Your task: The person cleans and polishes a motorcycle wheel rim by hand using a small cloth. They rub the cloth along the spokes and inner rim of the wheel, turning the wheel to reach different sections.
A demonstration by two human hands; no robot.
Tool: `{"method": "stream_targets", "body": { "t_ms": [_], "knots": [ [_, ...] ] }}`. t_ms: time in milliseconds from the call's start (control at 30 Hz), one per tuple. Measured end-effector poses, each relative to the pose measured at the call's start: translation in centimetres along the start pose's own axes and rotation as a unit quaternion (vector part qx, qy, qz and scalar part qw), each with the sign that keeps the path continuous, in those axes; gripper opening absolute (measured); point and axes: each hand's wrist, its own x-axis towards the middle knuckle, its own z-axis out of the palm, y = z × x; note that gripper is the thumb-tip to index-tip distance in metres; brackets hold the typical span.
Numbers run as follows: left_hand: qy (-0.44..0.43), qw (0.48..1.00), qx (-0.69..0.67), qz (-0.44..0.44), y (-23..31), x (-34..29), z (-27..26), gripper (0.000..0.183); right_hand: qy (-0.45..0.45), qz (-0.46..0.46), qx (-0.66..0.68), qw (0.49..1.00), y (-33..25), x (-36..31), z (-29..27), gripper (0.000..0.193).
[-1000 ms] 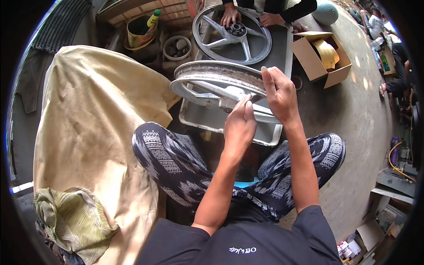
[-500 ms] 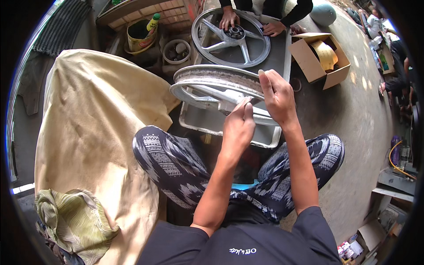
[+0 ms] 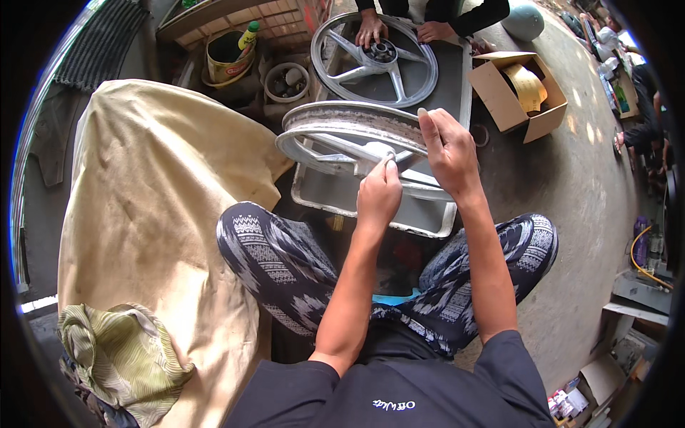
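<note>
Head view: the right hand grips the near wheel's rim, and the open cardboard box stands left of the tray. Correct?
Not quite: the head view shows the open cardboard box right of the tray. The right hand does grip the near wheel's rim.

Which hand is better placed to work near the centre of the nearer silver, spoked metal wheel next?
Probably the left hand: it is by the centre of the wheel, while the right hand grips its rim.

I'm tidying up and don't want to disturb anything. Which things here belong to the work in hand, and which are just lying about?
In use:
near wheel, gripped by the right hand, left hand at its middle
far wheel, under a co-worker's hands
tray below the wheels

Apparently lying about:
cardboard box
patterned cloth
yellow bucket
</note>
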Motion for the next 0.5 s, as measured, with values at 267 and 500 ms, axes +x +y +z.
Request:
{"method": "stream_targets", "body": {
  "t_ms": [267, 500],
  "knots": [
    [0.041, 0.999, 0.025, 0.014, 0.4, -0.6, 0.2, 0.046, 0.005, -0.002, 0.000, 1.000, 0.2, 0.0, 0.1, 0.040],
    [0.005, 1.000, -0.010, 0.021, 1.6, -1.7, 0.2, 0.047, 0.008, 0.003, 0.000, 1.000, 0.6, -0.3, -0.2, 0.040]
  ]
}}
